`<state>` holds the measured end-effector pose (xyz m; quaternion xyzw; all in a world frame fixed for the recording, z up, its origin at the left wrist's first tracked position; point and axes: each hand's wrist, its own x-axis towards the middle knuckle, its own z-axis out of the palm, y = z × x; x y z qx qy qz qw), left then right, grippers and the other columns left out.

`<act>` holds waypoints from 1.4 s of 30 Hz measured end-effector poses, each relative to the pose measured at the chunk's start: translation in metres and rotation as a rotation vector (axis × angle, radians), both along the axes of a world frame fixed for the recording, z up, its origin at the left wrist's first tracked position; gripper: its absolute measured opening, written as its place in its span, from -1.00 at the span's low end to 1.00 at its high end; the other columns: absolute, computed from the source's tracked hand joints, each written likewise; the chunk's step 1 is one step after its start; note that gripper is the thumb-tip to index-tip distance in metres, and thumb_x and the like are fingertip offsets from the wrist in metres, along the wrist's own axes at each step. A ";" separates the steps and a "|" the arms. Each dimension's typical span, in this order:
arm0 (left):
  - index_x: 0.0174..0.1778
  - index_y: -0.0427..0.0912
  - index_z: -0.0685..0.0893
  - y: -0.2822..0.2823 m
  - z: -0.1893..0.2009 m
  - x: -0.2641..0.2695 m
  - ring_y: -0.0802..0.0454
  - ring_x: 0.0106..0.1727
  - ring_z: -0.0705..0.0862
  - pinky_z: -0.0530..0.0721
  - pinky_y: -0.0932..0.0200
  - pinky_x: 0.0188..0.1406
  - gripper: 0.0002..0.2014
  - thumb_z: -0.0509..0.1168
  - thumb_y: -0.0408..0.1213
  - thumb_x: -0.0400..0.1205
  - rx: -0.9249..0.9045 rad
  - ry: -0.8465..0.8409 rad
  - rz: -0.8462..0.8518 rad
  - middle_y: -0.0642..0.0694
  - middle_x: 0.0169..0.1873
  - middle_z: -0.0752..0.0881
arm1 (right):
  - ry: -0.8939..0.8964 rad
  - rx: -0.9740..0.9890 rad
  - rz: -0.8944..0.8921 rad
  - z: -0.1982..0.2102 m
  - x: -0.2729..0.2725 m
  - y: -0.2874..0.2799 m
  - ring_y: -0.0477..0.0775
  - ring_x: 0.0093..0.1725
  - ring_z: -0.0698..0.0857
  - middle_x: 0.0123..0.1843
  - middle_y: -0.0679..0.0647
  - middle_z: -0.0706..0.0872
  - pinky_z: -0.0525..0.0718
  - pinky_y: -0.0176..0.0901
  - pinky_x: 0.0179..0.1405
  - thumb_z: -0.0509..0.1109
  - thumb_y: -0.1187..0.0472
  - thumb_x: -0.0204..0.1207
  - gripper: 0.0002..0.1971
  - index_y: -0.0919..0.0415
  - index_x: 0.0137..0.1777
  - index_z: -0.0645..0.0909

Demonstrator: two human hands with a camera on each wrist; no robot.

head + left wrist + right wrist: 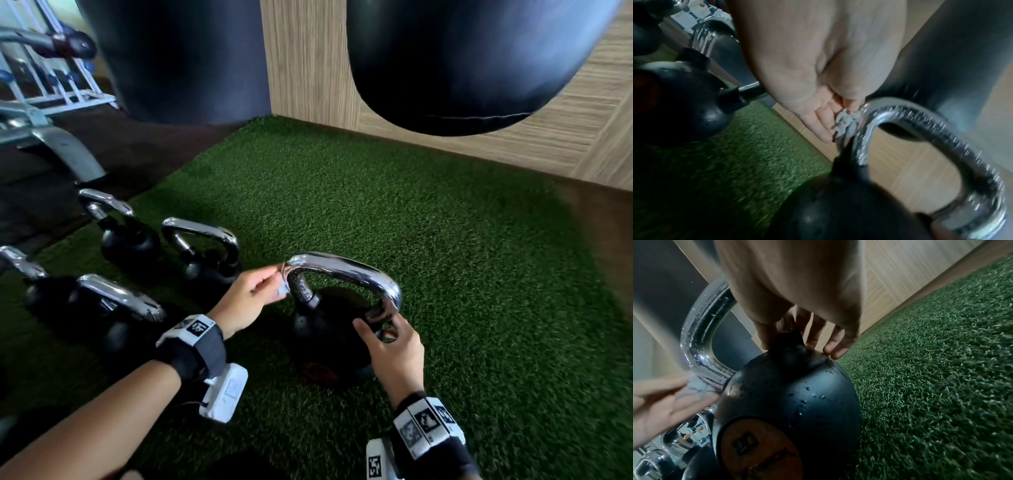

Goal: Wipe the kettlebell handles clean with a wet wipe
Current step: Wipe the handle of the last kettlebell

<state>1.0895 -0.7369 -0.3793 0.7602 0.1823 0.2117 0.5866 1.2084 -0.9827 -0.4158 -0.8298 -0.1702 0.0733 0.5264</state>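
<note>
A big black kettlebell (325, 329) with a chrome handle (346, 269) stands on the green turf in front of me. My left hand (253, 294) pinches a small crumpled wet wipe (282, 289) and holds it against the left leg of the handle. The wrist views show the same wipe (846, 123) (694, 384) pressed to the wet chrome. My right hand (387, 332) grips the right leg of the handle near the black body, its fingers (813, 331) curled around the post. Water droplets speckle the handle and body.
Several smaller black kettlebells with chrome handles (202, 250) (116, 298) stand in rows at my left on the turf (445, 222). Two black punching bags (462, 58) hang above. A wooden wall (308, 58) runs behind, and a white weight rack (44, 85) stands far left.
</note>
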 end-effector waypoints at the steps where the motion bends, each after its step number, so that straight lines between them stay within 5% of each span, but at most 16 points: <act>1: 0.30 -0.03 0.74 -0.002 -0.006 -0.001 0.10 0.15 0.77 0.76 0.32 0.11 -0.70 0.20 -0.44 0.80 -0.025 0.024 0.003 0.08 0.01 0.85 | 0.018 -0.003 0.010 0.001 0.002 -0.001 -0.03 0.01 0.78 0.03 -0.07 0.81 0.78 -0.02 0.07 0.62 -0.22 0.37 -0.37 -0.03 0.41 0.64; 6: 0.45 -0.18 0.71 -0.010 -0.026 -0.006 0.28 0.36 0.68 0.55 0.37 0.44 -0.68 0.29 -0.26 0.80 0.229 0.129 -0.081 0.11 0.30 0.78 | 0.094 -0.047 0.116 0.010 0.023 -0.006 -0.10 0.00 0.79 0.00 -0.10 0.82 0.68 -0.33 -0.17 0.75 -0.16 0.18 -0.47 -0.01 0.13 0.75; 8: 0.34 -0.04 0.78 -0.013 -0.025 -0.006 0.35 0.24 0.73 0.61 0.43 0.29 -0.71 0.35 -0.06 0.75 0.204 0.131 -0.112 0.19 0.16 0.84 | 0.119 -0.027 0.133 0.012 0.029 -0.005 -0.04 0.06 0.77 0.05 -0.04 0.81 0.70 -0.32 -0.11 0.78 -0.10 0.15 -0.43 0.08 0.14 0.74; 12: -0.23 0.25 0.79 -0.013 -0.021 -0.001 0.48 -0.37 0.59 0.49 0.46 -0.31 -0.82 0.41 0.12 0.67 0.398 0.120 0.031 0.33 -0.44 0.71 | 0.199 0.070 0.165 0.010 0.029 -0.001 0.07 0.19 0.64 0.05 -0.12 0.62 0.68 -0.28 0.12 0.79 0.08 0.15 -0.51 0.02 -0.04 0.58; 15: -0.41 0.43 0.67 -0.015 -0.014 0.003 0.46 -0.51 0.54 0.41 0.47 -0.46 -0.69 0.43 0.06 0.67 0.477 0.148 0.037 0.36 -0.58 0.61 | 0.195 0.080 0.229 0.017 0.028 -0.008 0.07 0.18 0.66 0.08 -0.06 0.65 0.65 -0.58 -0.11 0.77 0.25 0.22 -0.47 0.23 0.13 0.59; 18: -0.45 0.29 0.65 -0.016 -0.010 0.015 0.36 -0.51 0.54 0.42 0.41 -0.44 -0.67 0.44 0.05 0.66 0.512 0.170 0.070 0.26 -0.59 0.61 | -0.091 -0.111 0.317 0.029 0.028 -0.026 -0.03 -0.10 0.78 -0.08 -0.04 0.83 0.74 -0.26 -0.16 0.81 0.11 0.16 -0.61 0.18 -0.07 0.78; 21: -0.19 -0.10 0.83 -0.017 -0.004 0.042 0.27 -0.28 0.68 0.67 0.12 -0.16 -0.75 0.46 -0.01 0.67 0.467 0.196 0.046 0.01 -0.34 0.84 | -0.327 -0.188 0.462 0.035 0.019 -0.037 -0.30 -0.23 0.70 -0.19 -0.21 0.76 0.60 -0.42 -0.26 0.76 0.12 0.19 -0.79 0.05 -0.29 0.77; 23: -0.03 -0.17 0.87 -0.018 0.003 0.062 0.28 -0.16 0.76 0.73 0.17 -0.04 -0.78 0.45 -0.08 0.68 0.496 0.244 -0.008 -0.07 -0.13 0.90 | -0.362 -0.228 0.506 0.038 0.004 -0.029 -0.32 -0.24 0.67 -0.18 -0.24 0.69 0.52 -0.57 -0.26 0.69 0.16 0.27 -0.84 -0.07 -0.30 0.75; 25: -0.30 -0.07 0.82 -0.020 0.011 0.075 0.50 -0.41 0.61 0.51 0.52 -0.34 -0.78 0.44 -0.22 0.69 0.546 0.232 -0.056 0.22 -0.36 0.84 | -0.343 -0.245 0.501 0.038 -0.007 -0.016 -0.24 -0.24 0.68 -0.15 -0.17 0.70 0.58 -0.44 -0.22 0.61 0.14 0.37 -0.96 0.06 -0.22 0.81; 27: -0.62 0.04 0.52 -0.021 0.014 0.084 0.37 -0.61 0.43 0.35 0.44 -0.53 -0.49 0.41 -0.37 0.66 0.592 0.213 -0.077 0.28 -0.67 0.57 | -0.322 -0.244 0.501 0.036 -0.009 -0.005 -0.26 -0.27 0.65 -0.18 -0.16 0.70 0.57 -0.37 -0.24 0.55 0.16 0.46 -0.91 0.15 -0.13 0.84; 30: -0.66 0.06 0.44 -0.018 0.019 0.088 0.25 -0.63 0.41 0.35 0.28 -0.49 -0.43 0.38 -0.46 0.64 0.611 0.267 -0.156 0.17 -0.69 0.51 | -0.221 -0.211 0.487 0.042 0.007 -0.001 -0.35 -0.26 0.63 -0.08 -0.23 0.69 0.59 -0.50 -0.30 0.53 0.25 0.54 -0.83 0.03 0.08 0.84; 32: -0.50 0.14 0.62 -0.012 0.023 0.088 0.26 -0.60 0.38 0.38 0.26 -0.51 -0.53 0.35 -0.42 0.70 0.552 0.337 -0.258 0.15 -0.62 0.54 | -0.236 -0.233 0.412 0.044 0.018 0.004 -0.27 -0.11 0.60 0.06 -0.20 0.58 0.69 -0.45 -0.05 0.52 0.12 0.58 -0.67 -0.06 0.33 0.72; 33: -0.28 0.09 0.77 -0.009 0.025 0.087 0.27 -0.57 0.42 0.42 0.32 -0.49 -0.65 0.30 -0.37 0.76 0.484 0.385 -0.311 0.13 -0.55 0.60 | -0.235 -0.276 0.376 0.042 0.021 0.009 -0.12 0.05 0.57 0.12 -0.16 0.52 0.68 -0.19 0.25 0.50 0.00 0.58 -0.54 -0.09 0.48 0.60; 36: 0.26 -0.28 0.80 -0.003 0.028 0.083 0.25 -0.10 0.70 0.60 0.31 0.12 -0.77 0.32 -0.35 0.76 0.384 0.430 -0.328 -0.08 0.04 0.85 | -0.041 -0.388 0.417 0.035 0.020 0.031 0.23 0.59 0.30 0.59 0.05 0.38 0.24 0.32 0.66 0.38 -0.22 0.60 -0.24 -0.15 0.73 0.13; 38: 0.24 -0.27 0.82 -0.008 0.028 0.079 0.29 -0.08 0.73 0.63 0.29 0.20 -0.77 0.44 -0.37 0.68 0.431 0.394 -0.276 -0.13 0.16 0.85 | 0.057 -0.352 0.442 0.024 0.018 0.040 0.26 0.72 0.12 0.75 0.10 0.17 0.08 0.30 0.72 0.34 -0.18 0.64 -0.19 -0.13 0.77 -0.01; 42: 0.08 -0.19 0.88 -0.014 0.035 0.084 0.24 -0.22 0.78 0.70 0.38 -0.13 -0.84 0.52 -0.37 0.59 0.406 0.366 -0.173 -0.12 0.00 0.90 | 0.060 -0.247 0.424 0.010 0.015 0.038 0.17 0.77 -0.06 0.80 0.11 0.05 -0.08 0.25 0.74 0.27 -0.15 0.69 -0.25 -0.12 0.78 -0.03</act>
